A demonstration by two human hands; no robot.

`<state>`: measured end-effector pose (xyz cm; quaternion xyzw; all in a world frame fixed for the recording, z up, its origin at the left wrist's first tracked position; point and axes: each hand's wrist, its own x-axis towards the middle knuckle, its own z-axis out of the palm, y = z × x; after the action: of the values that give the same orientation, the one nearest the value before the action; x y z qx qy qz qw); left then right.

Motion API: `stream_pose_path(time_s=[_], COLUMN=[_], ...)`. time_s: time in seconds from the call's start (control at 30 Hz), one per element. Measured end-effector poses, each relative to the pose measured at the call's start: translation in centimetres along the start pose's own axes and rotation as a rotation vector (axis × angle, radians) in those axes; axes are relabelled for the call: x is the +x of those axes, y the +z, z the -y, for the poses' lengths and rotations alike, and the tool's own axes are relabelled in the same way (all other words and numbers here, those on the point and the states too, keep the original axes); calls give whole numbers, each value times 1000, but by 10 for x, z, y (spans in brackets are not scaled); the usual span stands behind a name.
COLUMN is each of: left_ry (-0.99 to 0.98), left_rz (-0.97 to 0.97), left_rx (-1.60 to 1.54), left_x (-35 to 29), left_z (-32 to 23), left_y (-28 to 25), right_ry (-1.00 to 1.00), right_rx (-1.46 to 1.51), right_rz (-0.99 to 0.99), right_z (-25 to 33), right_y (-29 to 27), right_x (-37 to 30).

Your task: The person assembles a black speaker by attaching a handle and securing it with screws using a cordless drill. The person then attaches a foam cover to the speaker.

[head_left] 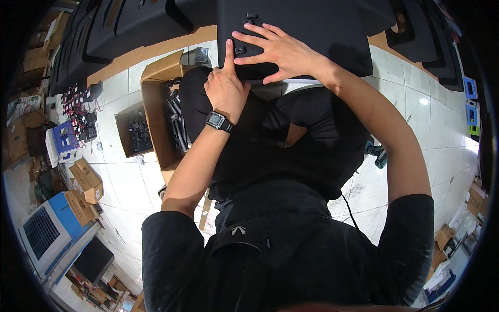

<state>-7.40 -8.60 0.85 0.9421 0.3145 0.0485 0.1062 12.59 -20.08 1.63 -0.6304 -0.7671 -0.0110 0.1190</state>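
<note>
Both hands worked on a black plastic panel.

The black plastic panel (306, 36) lay across the person's lap. The left hand (224, 86) had its grip curled, index finger extended and pressed on the panel beside a small round fitting (240, 50). The right hand (278, 52) lay flat on the panel, grip spread, just right of the fitting. An open cardboard box (156, 112) stood left of the left hand.
</note>
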Motion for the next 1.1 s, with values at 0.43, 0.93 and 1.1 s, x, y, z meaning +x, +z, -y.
stream_pose_path(time_s=[0.43, 0.93, 1.1], left_ry=[-27, 24, 9], left_rz=[45, -47, -46], left_rx=[-51, -23, -1], left_x=[1, 0, 1], left_z=[-2, 4, 2], left_y=[-3, 6, 7], right_ry=[-21, 10, 14], right_rx=[-49, -57, -43], right_rz=[67, 57, 55], right_z=[-7, -1, 3], right_y=[-3, 1, 2], right_x=[3, 1, 1])
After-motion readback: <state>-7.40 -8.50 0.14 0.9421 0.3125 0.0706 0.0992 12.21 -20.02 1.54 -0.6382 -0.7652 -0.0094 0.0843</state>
